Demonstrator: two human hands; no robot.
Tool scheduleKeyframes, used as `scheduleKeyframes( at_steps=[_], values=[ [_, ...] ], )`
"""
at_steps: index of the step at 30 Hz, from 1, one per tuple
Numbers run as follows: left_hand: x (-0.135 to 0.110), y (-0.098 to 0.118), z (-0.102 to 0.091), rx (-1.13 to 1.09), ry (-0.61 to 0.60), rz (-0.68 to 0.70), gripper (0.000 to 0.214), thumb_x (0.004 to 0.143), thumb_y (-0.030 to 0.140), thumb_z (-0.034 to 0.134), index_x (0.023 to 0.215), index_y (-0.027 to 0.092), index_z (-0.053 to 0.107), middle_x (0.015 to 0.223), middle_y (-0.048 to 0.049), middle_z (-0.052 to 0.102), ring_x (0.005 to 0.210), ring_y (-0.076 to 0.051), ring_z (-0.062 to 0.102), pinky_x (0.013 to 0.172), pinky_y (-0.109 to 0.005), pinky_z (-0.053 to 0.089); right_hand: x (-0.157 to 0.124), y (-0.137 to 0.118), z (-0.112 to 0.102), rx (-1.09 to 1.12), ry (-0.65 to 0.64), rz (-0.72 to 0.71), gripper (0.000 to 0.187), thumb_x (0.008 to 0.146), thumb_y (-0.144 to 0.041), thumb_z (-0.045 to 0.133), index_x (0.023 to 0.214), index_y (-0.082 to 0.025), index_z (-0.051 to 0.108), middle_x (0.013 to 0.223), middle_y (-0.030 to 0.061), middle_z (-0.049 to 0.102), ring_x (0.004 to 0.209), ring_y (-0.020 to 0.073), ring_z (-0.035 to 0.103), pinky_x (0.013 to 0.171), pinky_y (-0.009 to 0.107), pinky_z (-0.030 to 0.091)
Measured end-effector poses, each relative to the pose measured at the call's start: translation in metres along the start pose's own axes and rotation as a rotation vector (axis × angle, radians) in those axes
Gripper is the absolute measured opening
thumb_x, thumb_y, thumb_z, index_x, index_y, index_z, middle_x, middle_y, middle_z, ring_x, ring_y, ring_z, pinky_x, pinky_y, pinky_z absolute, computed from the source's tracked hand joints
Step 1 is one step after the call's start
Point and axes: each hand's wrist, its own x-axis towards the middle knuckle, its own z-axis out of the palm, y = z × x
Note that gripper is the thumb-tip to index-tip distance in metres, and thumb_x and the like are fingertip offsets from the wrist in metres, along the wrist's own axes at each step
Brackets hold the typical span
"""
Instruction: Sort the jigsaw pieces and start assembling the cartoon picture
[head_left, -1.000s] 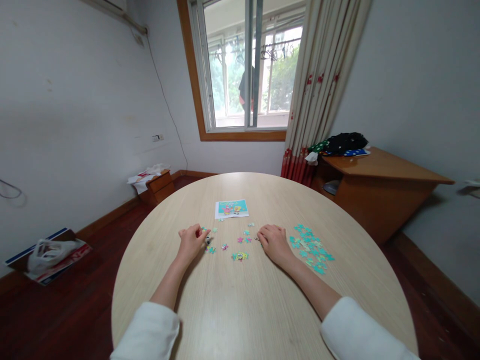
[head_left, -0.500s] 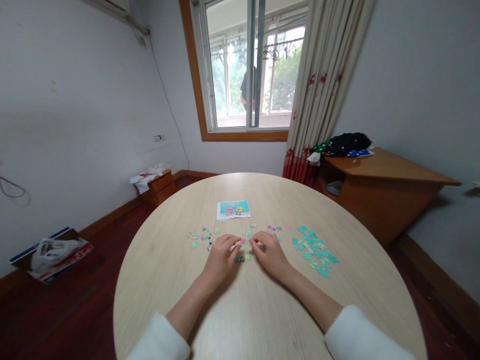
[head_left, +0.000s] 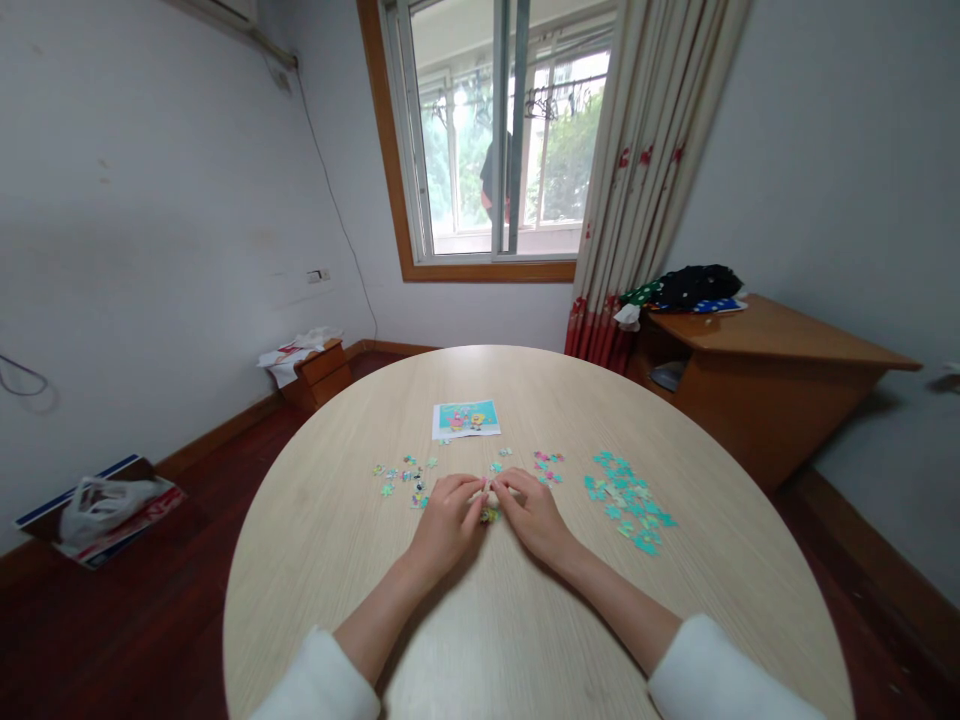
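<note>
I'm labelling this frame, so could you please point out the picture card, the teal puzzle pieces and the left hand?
picture card [head_left: 466,418]: head view, middle of its printed face.
teal puzzle pieces [head_left: 619,497]: head view, a piece mid-pile.
left hand [head_left: 444,522]: head view, back of the hand.

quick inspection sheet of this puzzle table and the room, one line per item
surface: round light-wood table, puzzle bits spread across its middle.
job's things: small multicoloured cluster between the hands; reference picture beyond it; teal pieces heaped on the right; pink pieces and mixed loose pieces to either side.
clutter: plastic bag on the floor at left; clothes on the desk.
hands: left hand and right hand, fingers curled, tips meeting by the cluster; grip unclear.
cables: thin cable down the left wall.
surroundings: window, curtain, wooden desk.
</note>
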Motion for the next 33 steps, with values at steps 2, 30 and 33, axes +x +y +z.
scheduleKeyframes(
  at_steps=[2, 30, 33],
  values=[
    [0.002, 0.004, -0.002, -0.003, -0.002, -0.035, 0.02, 0.086, 0.022, 0.046, 0.085, 0.018, 0.066, 0.086, -0.0087, 0.067, 0.083, -0.019, 0.059, 0.076, -0.034, 0.046, 0.0, 0.0, 0.0, 0.006, -0.006, -0.004, 0.03, 0.089, -0.031, 0.042, 0.07, -0.018, 0.06, 0.074, 0.004, 0.064, 0.074, 0.0154, 0.057, 0.071, 0.028, 0.043],
    [0.005, 0.007, -0.011, -0.019, 0.057, -0.046, 0.013, 0.082, 0.018, 0.054, 0.086, 0.019, 0.066, 0.082, -0.0052, 0.064, 0.082, -0.018, 0.055, 0.075, -0.032, 0.043, 0.0, 0.01, 0.0, 0.055, -0.044, 0.074, 0.026, 0.085, -0.032, 0.044, 0.065, -0.018, 0.052, 0.064, 0.0003, 0.054, 0.061, 0.0132, 0.048, 0.058, 0.024, 0.036],
    [0.005, 0.007, -0.01, -0.029, 0.057, -0.031, 0.011, 0.082, 0.018, 0.055, 0.082, 0.019, 0.066, 0.081, -0.005, 0.063, 0.081, -0.018, 0.055, 0.074, -0.031, 0.042, 0.0, 0.01, 0.0, 0.054, -0.068, 0.063, 0.027, 0.086, -0.032, 0.043, 0.064, -0.018, 0.05, 0.063, -0.0002, 0.052, 0.061, 0.013, 0.047, 0.059, 0.024, 0.035]
  ],
)
